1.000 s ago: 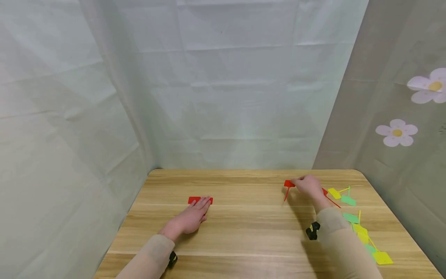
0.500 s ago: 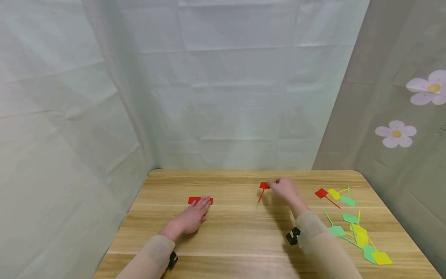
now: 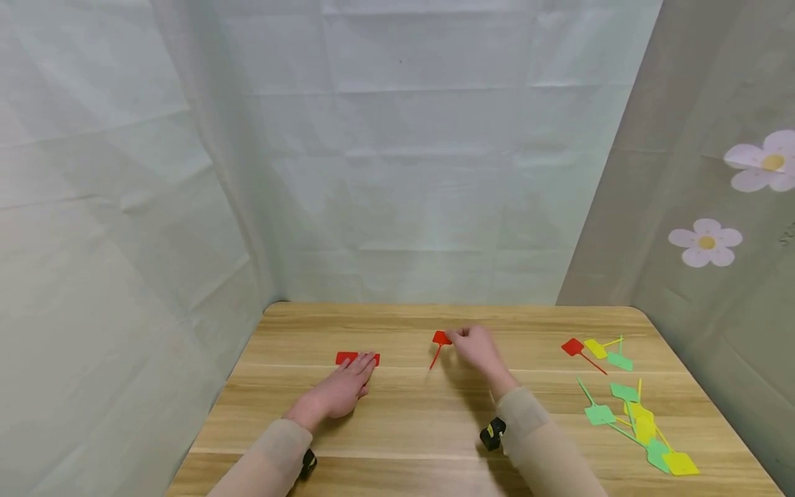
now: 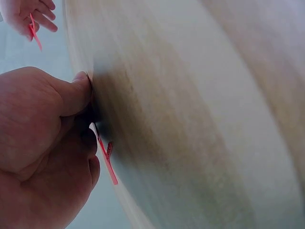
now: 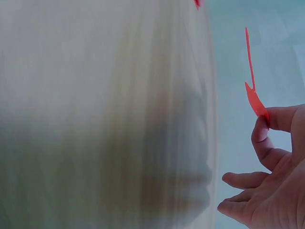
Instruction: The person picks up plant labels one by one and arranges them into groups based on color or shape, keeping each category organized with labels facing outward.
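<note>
My left hand (image 3: 338, 388) rests with extended fingers over red plastic tags (image 3: 345, 357) lying on the wooden table. One red end shows to the left of the fingers and another piece to the right; the middle is covered. My right hand (image 3: 477, 348) pinches a red tag with a thin stem (image 3: 442, 337) by one edge of its head, between thumb and index finger. In the right wrist view that tag (image 5: 258, 103) is clear of the tabletop, its stem pointing away from the hand, while the other fingers are spread apart.
At the table's right lie another red tag (image 3: 573, 346), yellow tags (image 3: 681, 463) and green tags (image 3: 599, 415), several of them overlapping. Pale cloth (image 3: 404, 172) hangs behind the table's back edge. A flower-printed cloth (image 3: 646, 207) hangs at the right.
My right hand has carried the pinched red tag leftward from the tags at the right, toward the left hand. The left hand has stayed in place.
</note>
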A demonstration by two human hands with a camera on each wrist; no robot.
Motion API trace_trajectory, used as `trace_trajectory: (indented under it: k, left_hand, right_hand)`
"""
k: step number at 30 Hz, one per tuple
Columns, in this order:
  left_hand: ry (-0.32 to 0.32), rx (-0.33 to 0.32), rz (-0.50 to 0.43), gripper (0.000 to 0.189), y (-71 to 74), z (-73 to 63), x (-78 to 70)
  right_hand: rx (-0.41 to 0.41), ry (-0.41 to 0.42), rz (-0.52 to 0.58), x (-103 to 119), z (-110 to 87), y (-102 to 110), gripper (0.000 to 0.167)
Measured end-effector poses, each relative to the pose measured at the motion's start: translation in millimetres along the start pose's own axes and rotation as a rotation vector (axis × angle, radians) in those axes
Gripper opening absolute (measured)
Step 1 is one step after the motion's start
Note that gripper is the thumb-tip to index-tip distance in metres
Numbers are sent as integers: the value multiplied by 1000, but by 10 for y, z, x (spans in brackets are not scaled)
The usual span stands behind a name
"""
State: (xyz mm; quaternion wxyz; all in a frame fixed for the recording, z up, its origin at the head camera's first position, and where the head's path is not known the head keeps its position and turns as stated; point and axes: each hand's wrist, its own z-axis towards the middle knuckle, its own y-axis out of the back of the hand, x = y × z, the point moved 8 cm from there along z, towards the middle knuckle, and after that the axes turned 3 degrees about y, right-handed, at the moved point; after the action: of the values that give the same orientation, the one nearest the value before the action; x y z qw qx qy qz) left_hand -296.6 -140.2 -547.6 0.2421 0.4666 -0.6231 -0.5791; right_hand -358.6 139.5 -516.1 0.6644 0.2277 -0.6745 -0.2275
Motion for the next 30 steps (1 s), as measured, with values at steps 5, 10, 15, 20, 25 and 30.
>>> trace_trajectory:
  k: [5,10,15,20,25,30]
  left_hand:
    - [15,7,6,63,6,-3,3]
    - [24,10,2,63,18,-1,3]
    - [15,4,10,62,15,2,14]
    - [15,5,-6,63,21,-9,5]
    - [21,6,-19,64,20,-16,-19]
    - [21,3,-15,64,40,-34,-48]
  right_hand:
    - [5,65,-9,91,-5,-198,31]
    - [21,136,-25,196,6,-367,29]
    - [46,170,-53,297,20,-529,28]
    - [66,196,-127,418,14,-692,33]
    - [76,188,-173,496,-9,-834,35]
    - [81,200,-229,560,-22,-924,42]
